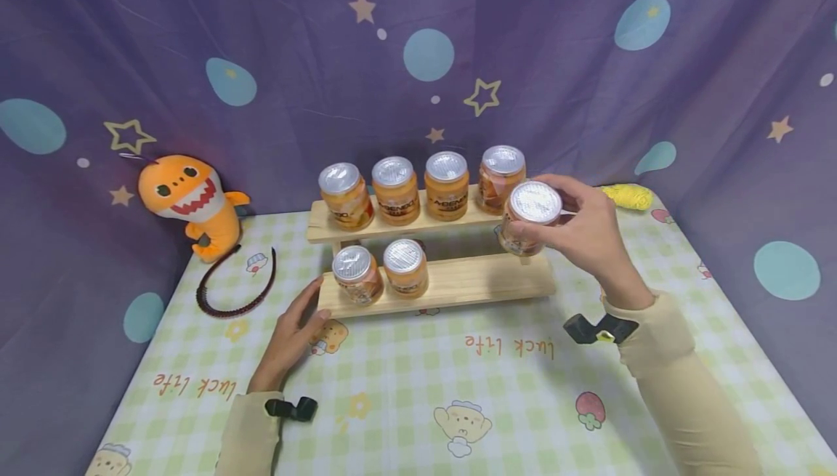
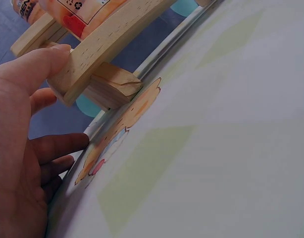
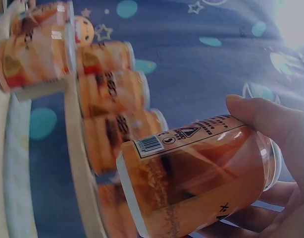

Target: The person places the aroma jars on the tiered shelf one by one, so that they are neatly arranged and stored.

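My right hand (image 1: 591, 236) grips an orange can (image 1: 535, 203) with a silver lid, held up over the right end of a two-step wooden rack (image 1: 487, 280). In the right wrist view the can's barcode label (image 3: 149, 144) faces the camera, with thumb and fingers around the far end. My left hand (image 1: 290, 334) pinches the left end of the rack's lower plank (image 2: 105, 47), thumb on the front edge and index finger behind. Two matching cans (image 1: 407, 269) stand at the left of the lower step. Several more cans (image 1: 447, 185) line the upper step.
An orange shark plush (image 1: 196, 196) leans by the back curtain at the left. A dark headband (image 1: 225, 312) lies in front of it. Yellow yarn (image 1: 628, 197) sits at the back right. The table has a green checked cloth (image 1: 392, 389).
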Available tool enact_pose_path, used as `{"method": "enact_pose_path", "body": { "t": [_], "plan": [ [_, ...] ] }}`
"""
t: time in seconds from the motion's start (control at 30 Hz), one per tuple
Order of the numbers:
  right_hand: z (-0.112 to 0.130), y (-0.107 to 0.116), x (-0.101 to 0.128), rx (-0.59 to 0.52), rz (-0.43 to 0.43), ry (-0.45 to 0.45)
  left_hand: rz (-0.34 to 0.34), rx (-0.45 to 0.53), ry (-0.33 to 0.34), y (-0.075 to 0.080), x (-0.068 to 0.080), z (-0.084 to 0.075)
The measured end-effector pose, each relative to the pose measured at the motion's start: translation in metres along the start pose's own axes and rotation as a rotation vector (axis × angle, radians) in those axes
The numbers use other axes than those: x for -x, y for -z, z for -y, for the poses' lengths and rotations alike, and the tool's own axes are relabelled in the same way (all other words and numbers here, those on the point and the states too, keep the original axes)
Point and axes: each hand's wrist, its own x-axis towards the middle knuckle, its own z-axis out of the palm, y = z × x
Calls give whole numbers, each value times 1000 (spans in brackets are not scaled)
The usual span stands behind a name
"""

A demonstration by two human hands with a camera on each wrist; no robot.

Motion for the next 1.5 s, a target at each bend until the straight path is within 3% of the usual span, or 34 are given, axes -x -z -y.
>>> {"method": "enact_pose_path", "body": {
  "t": [0.37,0.77,0.93,1.13,1.5],
  "plan": [
    [-5,-55,2,-50,210,-14,5,9,12,0,-2,4],
    [-23,-95,7,-18,273,-22,2,-5,-4,1,-2,3],
    [-32,-107,10,19,274,-40,2,0,-2,1,-2,3],
    [-41,-115,14,-21,280,-39,4,-9,-6,0,-3,3],
    [-34,-112,15,21,323,-69,-10,-31,-16,-1,-3,3]
  ]
}}
